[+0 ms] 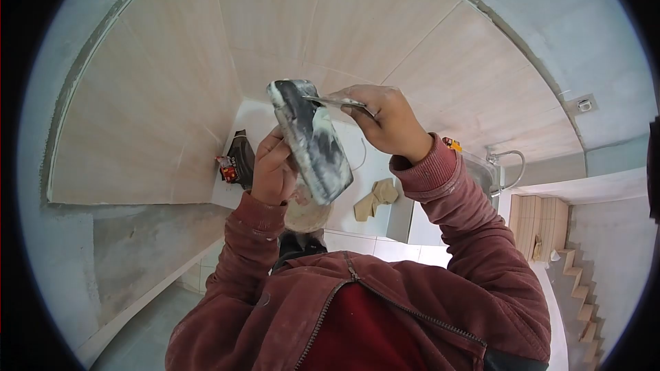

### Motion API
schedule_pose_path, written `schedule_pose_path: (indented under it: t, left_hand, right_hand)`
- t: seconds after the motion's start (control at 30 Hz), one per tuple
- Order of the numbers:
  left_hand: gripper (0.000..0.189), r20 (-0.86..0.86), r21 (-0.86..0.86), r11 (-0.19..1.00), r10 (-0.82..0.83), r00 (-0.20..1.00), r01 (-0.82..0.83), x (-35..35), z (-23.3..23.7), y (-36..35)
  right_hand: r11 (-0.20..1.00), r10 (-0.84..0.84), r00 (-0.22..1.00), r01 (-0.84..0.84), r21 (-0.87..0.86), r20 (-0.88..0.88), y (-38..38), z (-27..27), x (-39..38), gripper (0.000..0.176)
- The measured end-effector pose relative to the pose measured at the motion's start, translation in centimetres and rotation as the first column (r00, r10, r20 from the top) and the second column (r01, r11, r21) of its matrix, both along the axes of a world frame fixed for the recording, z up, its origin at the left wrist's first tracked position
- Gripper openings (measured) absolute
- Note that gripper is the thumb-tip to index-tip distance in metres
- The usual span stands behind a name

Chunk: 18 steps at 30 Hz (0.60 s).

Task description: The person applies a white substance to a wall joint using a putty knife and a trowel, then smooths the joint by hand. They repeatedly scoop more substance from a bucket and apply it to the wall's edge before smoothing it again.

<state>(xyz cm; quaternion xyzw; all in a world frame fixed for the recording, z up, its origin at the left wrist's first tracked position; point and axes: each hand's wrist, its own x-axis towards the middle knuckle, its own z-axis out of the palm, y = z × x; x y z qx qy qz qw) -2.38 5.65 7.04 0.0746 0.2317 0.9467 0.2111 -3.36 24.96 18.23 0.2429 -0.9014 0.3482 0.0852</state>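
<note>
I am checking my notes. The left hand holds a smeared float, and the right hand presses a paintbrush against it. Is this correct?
Not quite: the head view shows the right hand pressing a thin metal blade, not a paintbrush, against the smeared float held by the left hand.

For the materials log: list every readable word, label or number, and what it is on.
No text is readable.
The red and black thing on the counter has a light patch, too blurred to read.
The smeared float and the scraper blade show no writing.
</note>
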Motion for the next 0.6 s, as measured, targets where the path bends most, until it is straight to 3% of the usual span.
schedule_pose_path:
  t: [0.07, 0.13, 0.17, 0.2, 0.23, 0.27, 0.3, 0.33, 0.37, 0.4, 0.43, 0.47, 0.5, 0.53, 0.57, 0.6]
  left_hand:
    - [0.026, 0.017, -0.148, 0.985, 0.096, 0.995, -0.092, 0.0, 1.3, 1.0]
    - [0.025, 0.024, -0.216, 0.970, 0.120, 0.992, -0.112, 0.1, 1.3, 1.4]
    - [0.025, 0.025, -0.283, 0.951, 0.135, 0.990, -0.123, 0.1, 1.2, 1.4]
    - [0.023, -0.071, -0.412, 0.884, 0.213, 0.975, -0.223, -0.2, 0.7, 1.6]
    - [0.023, -0.065, -0.415, 0.883, 0.210, 0.976, -0.218, -0.4, 0.3, 1.8]
    - [0.023, -0.212, -0.481, 0.796, 0.301, 0.930, -0.368, -0.6, 0.1, 2.1]
    - [0.024, -0.366, -0.513, 0.688, 0.366, 0.855, -0.514, -0.8, 0.1, 2.3]
    - [0.024, -0.372, -0.504, 0.695, 0.360, 0.855, -0.512, -0.9, -0.5, 2.1]
    - [0.024, -0.449, -0.538, 0.634, 0.343, 0.825, -0.556, -0.9, -1.6, 1.6]
    - [0.023, -0.530, -0.549, 0.580, 0.315, 0.787, -0.602, -1.3, -2.4, 1.1]
    - [0.025, -0.514, -0.593, 0.590, 0.246, 0.822, -0.548, -1.4, -3.0, 0.3]
    - [0.025, -0.421, -0.624, 0.626, 0.235, 0.876, -0.468, -0.8, -2.7, -0.1]
    - [0.027, -0.387, -0.640, 0.622, 0.246, 0.889, -0.451, -0.4, -3.8, -0.6]
    - [0.028, -0.215, -0.631, 0.685, 0.298, 0.930, -0.365, 0.3, -5.5, -1.3]
    - [0.029, -0.148, -0.606, 0.723, 0.307, 0.940, -0.331, 1.0, -6.0, -1.7]
    - [0.028, -0.188, -0.689, 0.642, 0.288, 0.939, -0.335, 1.6, -6.7, -2.2]
  right_hand:
    - [0.999, -0.019, 0.997, 0.015, 0.049, 0.078, 0.3, -0.8, 0.2, 0.022]
    - [0.985, -0.053, 0.928, 0.109, -0.133, 0.370, 0.9, -1.8, 0.6, 0.018]
    - [0.985, -0.052, 0.925, 0.109, -0.134, 0.376, 1.3, -1.9, 0.9, 0.018]
    - [0.937, -0.034, 0.783, 0.241, -0.253, 0.621, 1.5, -2.0, 1.1, 0.017]
    - [0.861, 0.035, 0.585, 0.394, -0.322, 0.810, 1.7, -2.0, 1.4, 0.016]
    - [0.859, 0.034, 0.583, 0.398, -0.322, 0.811, 1.8, -2.3, 1.7, 0.016]
    - [0.746, 0.159, 0.554, 0.475, -0.467, 0.817, 2.1, -2.7, 2.0, 0.017]
    - [0.601, 0.278, 0.542, 0.546, -0.583, 0.793, 2.5, -3.1, 2.2, 0.018]
    - [0.600, 0.259, 0.560, 0.545, -0.586, 0.787, 2.9, -3.2, 2.5, 0.018]
    - [0.522, 0.235, 0.606, 0.580, -0.625, 0.760, 3.7, -2.9, 2.8, 0.019]
    - [0.435, 0.194, 0.660, 0.605, -0.667, 0.726, 5.0, -1.9, 3.0, 0.020]
    - [0.371, 0.046, 0.745, 0.606, -0.704, 0.666, 6.7, -0.3, 3.0, 0.021]
    - [0.425, -0.185, 0.811, 0.576, -0.699, 0.555, 9.7, 0.9, 2.7, 0.021]
    - [0.476, -0.391, 0.825, 0.561, -0.677, 0.408, 13.1, 2.4, 2.5, 0.021]
    - [0.499, -0.625, 0.745, 0.611, -0.614, 0.234, 15.4, 4.6, 2.1, 0.017]
    - [0.575, -0.736, 0.669, 0.532, -0.621, -0.107, 17.9, 5.7, 0.8, 0.018]
